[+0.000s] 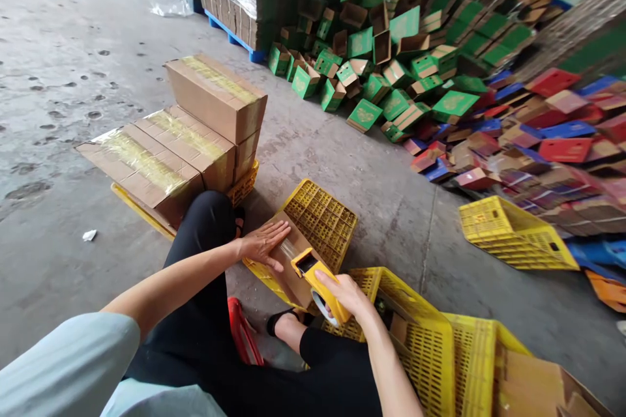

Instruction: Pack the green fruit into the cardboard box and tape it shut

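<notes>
Cardboard box (290,279) lies on a yellow crate (325,215), its tape strip (287,247) apparently only part laid; the right hand (348,293) grasps a tape dispenser (328,291), the left hand (265,242) lies flat, gripping nothing. Taped boxes (188,137), seemingly done, stand leftward.

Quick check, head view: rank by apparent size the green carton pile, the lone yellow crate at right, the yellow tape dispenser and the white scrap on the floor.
1. Green carton pile
2. Lone yellow crate
3. Yellow tape dispenser, partly covered by the right hand
4. White scrap
</notes>
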### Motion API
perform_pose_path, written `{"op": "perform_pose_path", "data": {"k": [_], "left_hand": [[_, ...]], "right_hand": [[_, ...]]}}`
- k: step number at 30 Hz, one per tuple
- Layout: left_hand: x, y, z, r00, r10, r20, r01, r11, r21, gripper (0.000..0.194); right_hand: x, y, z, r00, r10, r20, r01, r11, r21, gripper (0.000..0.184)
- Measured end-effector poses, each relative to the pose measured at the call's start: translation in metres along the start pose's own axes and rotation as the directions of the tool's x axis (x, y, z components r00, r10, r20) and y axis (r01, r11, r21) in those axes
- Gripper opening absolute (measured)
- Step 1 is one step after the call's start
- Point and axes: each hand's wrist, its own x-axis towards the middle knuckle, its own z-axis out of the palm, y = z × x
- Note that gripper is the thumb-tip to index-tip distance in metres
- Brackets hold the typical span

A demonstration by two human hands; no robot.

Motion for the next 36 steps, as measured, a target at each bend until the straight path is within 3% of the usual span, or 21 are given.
{"op": "perform_pose_path", "data": {"k": [7, 14, 21, 29, 33, 36], "left_hand": [[-0.007, 0.010, 0.005, 0.999, 0.017, 0.034, -0.020, 0.996, 0.082, 0.126], [-0.014, 0.033, 0.021, 0.981, 0.133, 0.142, -0.154, 0.976, 0.151, 0.117], [-0.010, 0.027, 0.027, 0.982, 0.142, 0.125, -0.164, 0.970, 0.182, 0.117], [-0.011, 0.027, 0.027, 0.986, 0.131, 0.108, -0.149, 0.971, 0.188, 0.118], [-0.012, 0.035, 0.030, 0.988, 0.086, 0.128, -0.113, 0.968, 0.222, 0.124], [-0.011, 0.050, 0.042, 0.985, 0.100, 0.140, -0.131, 0.962, 0.240, 0.123]], "right_hand": [[-0.001, 0.008, 0.012, 0.999, 0.010, -0.040, -0.010, 1.000, -0.013, 0.046], [-0.001, 0.012, 0.012, 0.999, -0.015, -0.042, 0.013, 0.999, -0.035, 0.048], [0.003, 0.018, 0.007, 1.000, 0.029, -0.002, -0.029, 0.999, -0.039, 0.054], [-0.010, 0.055, 0.002, 0.995, 0.080, -0.065, -0.082, 0.996, -0.022, 0.054], [-0.005, 0.059, 0.009, 0.992, 0.085, -0.088, -0.088, 0.995, -0.034, 0.054], [-0.004, 0.058, 0.011, 0.992, 0.088, -0.094, -0.090, 0.996, -0.017, 0.053]]}}
